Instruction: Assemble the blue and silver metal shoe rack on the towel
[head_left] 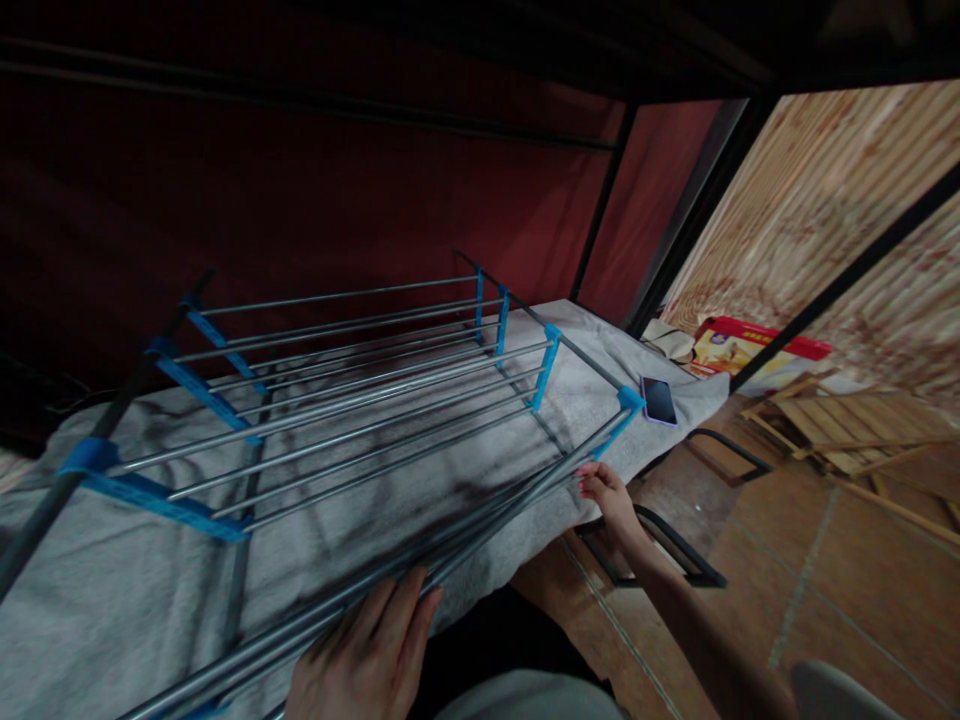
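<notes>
Head view: a metal rack (397,388) with blue end brackets stretches from the left side of the frame to just right of centre, lying on a grey blanket (97,620). Along its near side, a bundle of metal rods (517,500) runs from the lower left up toward the blue corner (631,400), the rods crossing at narrow angles.

The left hand (367,650), at bottom centre, lies over the bundle with its fingers across the rods; its palm is hidden, so I cannot tell whether that grip is closed. The right hand (604,490), right of centre, has bent fingertips at the upper part of the bundle, just below the blue corner; whether they pinch a rod or only touch it is unclear.

The step in hand looks like handling these near-side rods with both hands. The next move seems to call for a firm hold at both places and care where the rods cross, so that none catches another.

Beyond the corner, a phone (659,401) lies on the blanket; further right are a red-and-yellow box (750,350) and slatted wooden furniture (862,430) above tiled floor (810,600).
</notes>
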